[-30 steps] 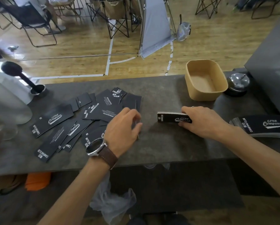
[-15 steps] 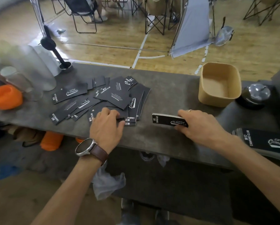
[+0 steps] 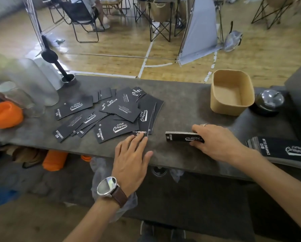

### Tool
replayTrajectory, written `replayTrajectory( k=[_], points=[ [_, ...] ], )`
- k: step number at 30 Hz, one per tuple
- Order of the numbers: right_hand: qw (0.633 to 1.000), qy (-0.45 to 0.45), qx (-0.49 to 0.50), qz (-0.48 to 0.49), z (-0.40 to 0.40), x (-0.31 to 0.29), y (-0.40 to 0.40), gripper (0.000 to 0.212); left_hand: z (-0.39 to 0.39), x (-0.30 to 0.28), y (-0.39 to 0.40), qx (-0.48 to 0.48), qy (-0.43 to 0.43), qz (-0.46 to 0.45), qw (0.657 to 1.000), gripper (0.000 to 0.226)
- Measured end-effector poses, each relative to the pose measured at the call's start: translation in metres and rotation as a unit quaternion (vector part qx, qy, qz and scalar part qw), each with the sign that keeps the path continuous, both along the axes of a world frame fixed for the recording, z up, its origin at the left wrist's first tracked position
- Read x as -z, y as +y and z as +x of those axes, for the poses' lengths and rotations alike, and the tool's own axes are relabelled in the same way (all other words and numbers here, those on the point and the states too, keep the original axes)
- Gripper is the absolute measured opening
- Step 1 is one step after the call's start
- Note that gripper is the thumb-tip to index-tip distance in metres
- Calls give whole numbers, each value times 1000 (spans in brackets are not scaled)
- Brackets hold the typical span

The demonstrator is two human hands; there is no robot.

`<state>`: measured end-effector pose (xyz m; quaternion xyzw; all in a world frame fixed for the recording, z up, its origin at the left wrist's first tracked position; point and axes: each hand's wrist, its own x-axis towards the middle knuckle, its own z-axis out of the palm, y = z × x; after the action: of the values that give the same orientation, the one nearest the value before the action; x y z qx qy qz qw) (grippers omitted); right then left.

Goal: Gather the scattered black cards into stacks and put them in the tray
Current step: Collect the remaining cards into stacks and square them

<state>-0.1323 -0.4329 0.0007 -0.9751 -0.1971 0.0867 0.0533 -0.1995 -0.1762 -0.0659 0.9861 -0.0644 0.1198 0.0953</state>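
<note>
Two hands are working the grey worktop [image 3: 181,105] at once. The left hand [image 3: 131,154], which half a second ago was lying curled on the near edge of the scattered black cards [image 3: 111,112], is now sitting just clear of the heap, its fingers straightened and spread, the fingertips [image 3: 141,137] touching only the nearest card's corner; it is holding nothing. That suggests it is sliding a card loose toward the gathered stack, or resetting for another sweep; which one I cannot tell. The right hand [image 3: 216,142] is gripping that small gathered stack [image 3: 179,136] from its right end, fingers curled over it, keeping it on the worktop where it was, well apart from the heap. The tan tray [image 3: 231,105] is standing empty at the far right edge, beside a chrome bell [image 3: 270,100]. A larger card pile [image 3: 284,149] is lying under the right forearm. Most cards are waiting ungathered, so the task is looking early.
</note>
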Motion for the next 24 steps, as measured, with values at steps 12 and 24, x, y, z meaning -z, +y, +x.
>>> replayTrajectory(
  k=[12,24],
  points=[
    [1000,4,20,-8,0,3,1,27,66,-11,11,-73,11,-99,992,23],
    [999,7,30,-10,-2,-1,2,27,79,-24,21,-57,5,-77,995,62]
  ],
)
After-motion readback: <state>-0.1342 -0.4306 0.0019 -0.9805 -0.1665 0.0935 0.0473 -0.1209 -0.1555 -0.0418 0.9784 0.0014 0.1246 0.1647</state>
